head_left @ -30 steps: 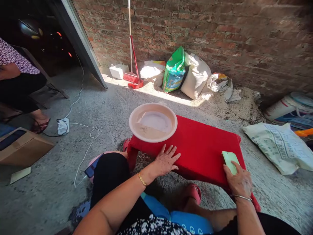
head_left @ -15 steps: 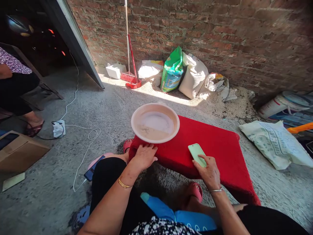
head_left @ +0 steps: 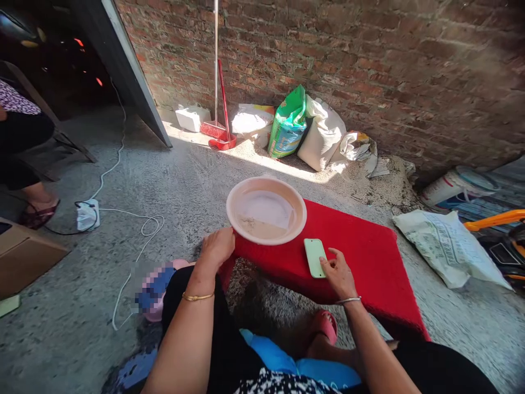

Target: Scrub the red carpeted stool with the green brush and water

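My left hand (head_left: 217, 246) is curled at the near left end of a red, plush-covered bench (head_left: 361, 246), its fingertips hidden. Just beside it, a pale pink plastic basin (head_left: 235, 227) stands on the bench with cloudy water and some sediment inside. A light green phone or phone case (head_left: 314, 257) lies flat on the red cover. My right hand (head_left: 341, 273) is at its right edge, thumb touching it, the other fingers loosely spread and not wrapped round it.
Against the brick wall stand a broom and red dustpan (head_left: 223, 143), a green sack (head_left: 289, 123) and a white sack (head_left: 322, 137). A white cable (head_left: 151, 235) and power strip (head_left: 88, 214) lie on the floor. Another person (head_left: 24, 126) sits at the left; a printed bag (head_left: 449, 246) lies right.
My left hand has moved left, away from the basin's front, to the bench's end. The green phone has turned and shifted left; my right index finger has come off its top.
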